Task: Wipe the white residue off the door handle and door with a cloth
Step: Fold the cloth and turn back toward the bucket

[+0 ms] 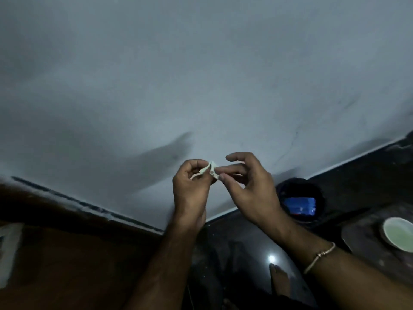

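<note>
Both hands are meeting in the middle of the view, sharing one grip on a small, crumpled, whitish scrap of cloth [211,170]. The left hand [192,189] is pinching the left side of it between curled fingers and thumb, while the right hand [250,186] is pinching the right side with thumb and fingertip, its other fingers arching loosely above. A thin pale bracelet [319,256] is circling the right wrist. Behind the hands a grey-white plastered wall [201,74] is filling the far view. At the near left a brown wooden door [67,253] with whitish smears is showing. Right of the hands, a dark round bin [299,200] is holding something blue, and a pale green bowl [400,233] is sitting at the right edge.
</note>
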`<state>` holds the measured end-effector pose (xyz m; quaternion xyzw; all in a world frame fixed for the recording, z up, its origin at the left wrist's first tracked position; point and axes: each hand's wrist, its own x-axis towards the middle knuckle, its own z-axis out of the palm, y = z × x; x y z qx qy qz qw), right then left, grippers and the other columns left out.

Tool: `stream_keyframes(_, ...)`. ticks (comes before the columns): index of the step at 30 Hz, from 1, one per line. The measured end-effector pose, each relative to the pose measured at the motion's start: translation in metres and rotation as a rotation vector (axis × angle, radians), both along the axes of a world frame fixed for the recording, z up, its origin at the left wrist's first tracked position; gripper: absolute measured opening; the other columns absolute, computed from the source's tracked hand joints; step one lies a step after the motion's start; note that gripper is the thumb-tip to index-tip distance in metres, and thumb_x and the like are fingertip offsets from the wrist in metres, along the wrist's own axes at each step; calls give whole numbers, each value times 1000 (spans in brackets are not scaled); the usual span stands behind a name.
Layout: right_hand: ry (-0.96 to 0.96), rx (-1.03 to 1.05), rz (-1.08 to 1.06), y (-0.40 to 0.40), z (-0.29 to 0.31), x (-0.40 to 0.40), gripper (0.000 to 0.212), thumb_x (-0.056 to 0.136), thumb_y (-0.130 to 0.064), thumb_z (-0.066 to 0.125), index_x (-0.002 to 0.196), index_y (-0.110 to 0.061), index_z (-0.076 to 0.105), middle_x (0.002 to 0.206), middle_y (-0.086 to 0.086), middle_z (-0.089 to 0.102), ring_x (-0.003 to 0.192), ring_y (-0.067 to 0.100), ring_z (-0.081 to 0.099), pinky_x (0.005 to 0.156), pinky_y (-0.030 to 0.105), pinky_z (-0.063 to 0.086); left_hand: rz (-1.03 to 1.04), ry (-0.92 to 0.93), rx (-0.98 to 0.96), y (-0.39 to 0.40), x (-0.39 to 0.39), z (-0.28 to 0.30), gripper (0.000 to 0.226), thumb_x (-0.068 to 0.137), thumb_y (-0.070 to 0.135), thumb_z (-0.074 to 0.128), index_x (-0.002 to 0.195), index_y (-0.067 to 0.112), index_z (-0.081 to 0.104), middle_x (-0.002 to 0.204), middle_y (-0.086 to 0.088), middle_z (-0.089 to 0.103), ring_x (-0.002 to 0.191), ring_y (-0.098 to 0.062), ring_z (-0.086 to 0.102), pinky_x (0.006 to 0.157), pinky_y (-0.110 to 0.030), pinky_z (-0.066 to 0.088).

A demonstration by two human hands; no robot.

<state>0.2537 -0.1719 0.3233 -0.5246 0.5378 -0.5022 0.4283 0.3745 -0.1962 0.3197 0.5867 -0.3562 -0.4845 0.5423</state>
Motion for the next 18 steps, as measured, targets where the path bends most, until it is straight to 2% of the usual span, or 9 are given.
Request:
stream_keyframes(3, -81, 135, -155, -9, -34, -41, 39, 78, 0, 74, 104, -19, 52, 84, 0, 73, 77, 10, 70, 76, 35, 58, -161, 64, 94, -5, -41, -33, 18, 81, -10, 68, 90, 5, 68, 83, -9, 71, 79, -21, 68, 72, -28, 59)
stream_keyframes(5, -73, 194, -248, -12, -60, -63, 42, 74, 1, 76, 103, -19, 53, 90, 1, 68, 73, 8, 64, 70, 26, 56, -258, 108, 166, -5, -64, -55, 14, 86, -7, 63, 95, 1, 69, 86, -10, 74, 83, -22, 71, 79, -33, 61)
stream_keyframes(7, -48, 291, -318, -12, -97, -90, 41, 75, -3, 78, 107, -20, 58, 100, -1, 65, 78, 6, 63, 72, 18, 53, -335, 164, 281, -6, -91, -83, 14, 92, -1, 57, 99, 0, 69, 89, -11, 76, 85, -21, 73, 82, -32, 60)
stream_keyframes(9, -40, 394, -319, -5, -137, -114, 32, 79, -8, 76, 108, -18, 67, 102, -2, 70, 82, 5, 66, 80, 22, 54, -398, 135, 375, -6, -114, -112, 14, 93, 5, 59, 101, 1, 70, 90, -11, 77, 84, -19, 73, 82, -30, 60)
stream_keyframes(12, -97, 503, -262, 7, -182, -144, 24, 86, -9, 71, 110, -11, 72, 97, 1, 75, 80, 0, 68, 79, 24, 54, -512, 20, 445, -8, -142, -161, 14, 87, 2, 67, 102, 2, 70, 91, -14, 77, 88, -25, 73, 85, -35, 57)
stream_keyframes(15, -239, 592, -337, 11, -211, -171, 31, 88, -1, 66, 118, -9, 69, 104, 8, 75, 96, 16, 71, 90, 32, 56, -557, 16, 512, -16, -172, -203, 10, 87, -2, 66, 92, 5, 71, 89, -16, 76, 87, -27, 73, 79, -32, 58)
stream_keyframes(18, -398, 651, -480, 3, -236, -200, 26, 81, 2, 72, 105, -6, 74, 92, 15, 76, 89, 29, 72, 86, 41, 57, -577, 7, 533, -27, -209, -236, 11, 86, -4, 67, 87, 7, 70, 83, -14, 76, 77, -22, 72, 69, -28, 58)
